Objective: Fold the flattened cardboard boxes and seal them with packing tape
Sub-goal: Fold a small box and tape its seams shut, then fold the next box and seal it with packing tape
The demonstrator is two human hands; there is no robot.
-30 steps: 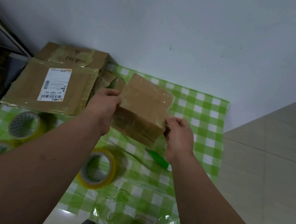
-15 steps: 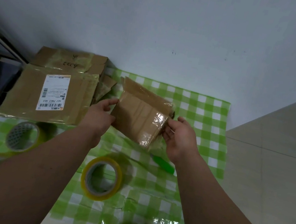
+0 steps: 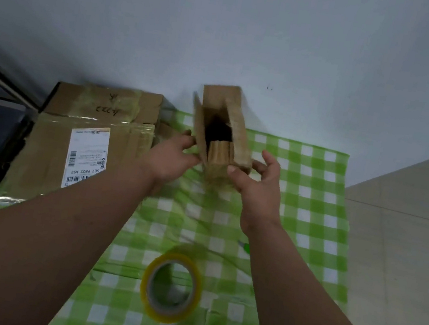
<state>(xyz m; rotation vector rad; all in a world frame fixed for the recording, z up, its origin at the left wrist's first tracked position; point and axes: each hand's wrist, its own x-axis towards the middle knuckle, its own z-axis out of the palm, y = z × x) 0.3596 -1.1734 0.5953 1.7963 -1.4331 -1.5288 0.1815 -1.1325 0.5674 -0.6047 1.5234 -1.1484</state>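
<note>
A small brown cardboard box [image 3: 240, 132] stands on end over the green checked cloth, its open top facing me with the flaps up and a dark inside. My left hand [image 3: 171, 158] grips its left wall. On the other side, my right hand [image 3: 258, 180] holds the right wall, thumb on the near flap. A roll of yellow-rimmed packing tape [image 3: 170, 287] lies flat on the cloth in front of me, between my forearms.
A stack of flattened cardboard boxes [image 3: 81, 146], one with a white shipping label, lies at the left. A green-handled tool [image 3: 246, 247] peeks out beside my right forearm. The green checked cloth [image 3: 313, 206] ends at beige floor tiles on the right. A white wall rises behind.
I have turned the box from lying sideways with its taped face up to standing on end with its open side toward me. The view has shifted right, hiding the other tape rolls.
</note>
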